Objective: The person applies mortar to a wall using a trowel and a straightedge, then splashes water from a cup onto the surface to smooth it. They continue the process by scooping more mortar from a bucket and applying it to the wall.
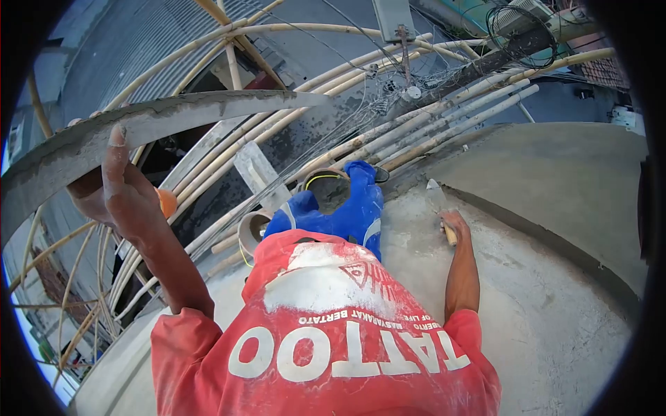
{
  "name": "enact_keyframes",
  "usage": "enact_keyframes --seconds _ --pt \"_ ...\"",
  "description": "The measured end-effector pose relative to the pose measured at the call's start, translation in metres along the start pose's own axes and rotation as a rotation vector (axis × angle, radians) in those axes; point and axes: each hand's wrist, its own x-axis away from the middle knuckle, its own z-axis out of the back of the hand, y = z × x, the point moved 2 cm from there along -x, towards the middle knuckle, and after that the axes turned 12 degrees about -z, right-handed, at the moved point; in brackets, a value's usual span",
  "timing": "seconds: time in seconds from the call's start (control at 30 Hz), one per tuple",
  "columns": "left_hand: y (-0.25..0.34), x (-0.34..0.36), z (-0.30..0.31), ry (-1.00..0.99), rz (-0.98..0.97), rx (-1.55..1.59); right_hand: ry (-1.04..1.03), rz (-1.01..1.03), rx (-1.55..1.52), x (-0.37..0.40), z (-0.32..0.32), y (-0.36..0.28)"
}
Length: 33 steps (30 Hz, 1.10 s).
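My left hand (125, 191) is raised at the left, gripping a long grey straightedge board (180, 116). One finger lies along the board's face, and fingertips show over its far edge. Mortar coats the board, which stretches from the left edge of view toward the upper middle. On the right, my right hand (456, 224) is closed around the wooden handle of a trowel (436, 197). Its pale metal blade points away from me, over the grey cement surface (513, 291). Beyond the trowel, a raised layer of plaster (548, 166) has a dark, stepped edge.
Bamboo scaffold poles (416, 142) run across the far side, with more poles at left. Buckets (252, 229) stand close to my legs (340, 215). Tangled cables (388, 97) and a utility pole (499, 59) are near the top. An orange object (166, 202) shows behind my left wrist.
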Motion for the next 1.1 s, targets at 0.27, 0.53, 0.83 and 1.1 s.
enact_keyframes --seconds 0.27,0.53,0.83,1.1 --pt "-0.046 0.000 0.040 0.081 -0.102 -0.130 0.082 0.138 0.307 0.007 0.009 -0.037" --pt "-0.077 0.003 0.091 0.103 -0.036 -0.157 0.112 0.311 -0.028 0.046 -0.016 -0.067" --pt "-0.104 0.023 0.157 0.192 0.055 -0.249 0.184 0.234 -0.756 0.074 -0.075 0.016" --pt "-0.107 0.024 0.194 0.279 0.149 -0.270 0.338 0.100 -0.462 0.057 -0.056 0.062"
